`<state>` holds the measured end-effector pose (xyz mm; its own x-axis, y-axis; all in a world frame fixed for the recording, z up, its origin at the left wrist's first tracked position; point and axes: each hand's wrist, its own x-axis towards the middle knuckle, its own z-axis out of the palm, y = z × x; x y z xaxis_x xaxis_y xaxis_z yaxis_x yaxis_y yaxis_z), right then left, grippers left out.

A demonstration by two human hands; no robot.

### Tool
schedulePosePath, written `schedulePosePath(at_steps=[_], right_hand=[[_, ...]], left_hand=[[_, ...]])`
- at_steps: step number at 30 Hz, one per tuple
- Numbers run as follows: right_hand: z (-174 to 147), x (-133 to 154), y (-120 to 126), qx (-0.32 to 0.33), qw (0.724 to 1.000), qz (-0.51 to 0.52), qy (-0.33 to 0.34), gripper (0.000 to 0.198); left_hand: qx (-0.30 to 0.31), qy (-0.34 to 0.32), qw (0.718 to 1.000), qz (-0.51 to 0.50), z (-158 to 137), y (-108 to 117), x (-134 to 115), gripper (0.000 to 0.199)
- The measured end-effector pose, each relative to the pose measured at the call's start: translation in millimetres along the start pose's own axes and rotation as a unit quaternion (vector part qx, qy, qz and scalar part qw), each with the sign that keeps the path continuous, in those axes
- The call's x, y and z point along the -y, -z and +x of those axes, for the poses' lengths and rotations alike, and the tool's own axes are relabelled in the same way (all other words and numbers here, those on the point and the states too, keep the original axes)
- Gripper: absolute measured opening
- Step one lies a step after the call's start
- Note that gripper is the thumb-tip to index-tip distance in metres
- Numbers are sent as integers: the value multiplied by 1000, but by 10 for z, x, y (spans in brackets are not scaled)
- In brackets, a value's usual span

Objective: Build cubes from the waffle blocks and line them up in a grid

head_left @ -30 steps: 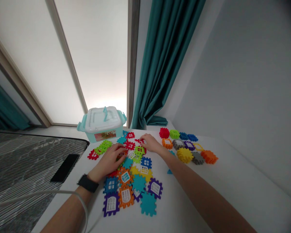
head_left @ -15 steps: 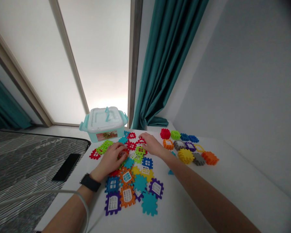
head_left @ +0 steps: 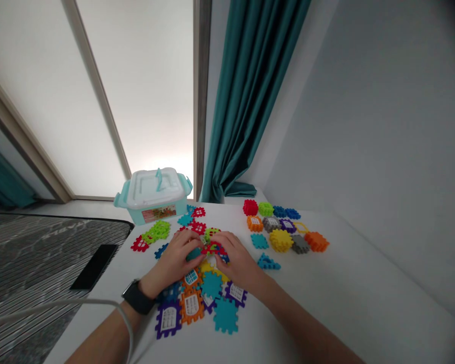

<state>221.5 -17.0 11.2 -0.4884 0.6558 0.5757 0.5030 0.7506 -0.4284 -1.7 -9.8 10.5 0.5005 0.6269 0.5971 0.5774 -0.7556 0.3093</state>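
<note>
Both my hands meet over a pile of flat, notched plastic building pieces on the table. My right hand (head_left: 239, 260) is curled around a red window piece (head_left: 213, 248), thumb below and fingers above. My left hand (head_left: 179, 257), wearing a black watch, has its thumb and fingertips at the left edge of that same piece; exact contact is partly hidden. A teal square piece (head_left: 193, 254) shows between its thumb and fingers. Nearer me lie an orange window piece (head_left: 191, 305), a purple window piece (head_left: 169, 319) and a plain teal piece (head_left: 226, 315).
A lidded teal box (head_left: 155, 194) stands at the back left. On the right are stacks sorted by colour, including yellow (head_left: 281, 240), orange (head_left: 317, 241) and red (head_left: 250, 207). A black phone (head_left: 94, 266) lies left of my arm, and a pale cable (head_left: 79, 301) crosses my left forearm.
My right hand has come back toward me from the far red pieces, bringing a red window piece. My left hand has shifted slightly nearer, and the two hands are closer together.
</note>
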Motion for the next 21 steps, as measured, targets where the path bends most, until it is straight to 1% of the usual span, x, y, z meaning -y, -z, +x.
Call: schedulePosePath(at_steps=[5,10,12,16,18,21], right_hand=[[-109,-2,-82,-22,1000,6,-13,51],[-163,-15,-60,-54,998,0,-20,54],[-188,-43,-25,-72,997,-13,-31,47],[-216,-93,23,-94,994,-40,-42,26],[-216,-95,29,-95,994,-48,-39,22],[-213,-81,27,-97,993,-54,-35,21]], left_hand=[[11,-8,1000,-19,-7,-39,-25,4],[-15,7,999,-40,-17,-40,8,6],[-24,13,998,-52,-10,-24,9,6],[-38,21,997,-69,12,-1,-9,5],[-41,19,996,-75,17,-3,-16,5],[-37,18,996,-81,14,-14,-14,4]])
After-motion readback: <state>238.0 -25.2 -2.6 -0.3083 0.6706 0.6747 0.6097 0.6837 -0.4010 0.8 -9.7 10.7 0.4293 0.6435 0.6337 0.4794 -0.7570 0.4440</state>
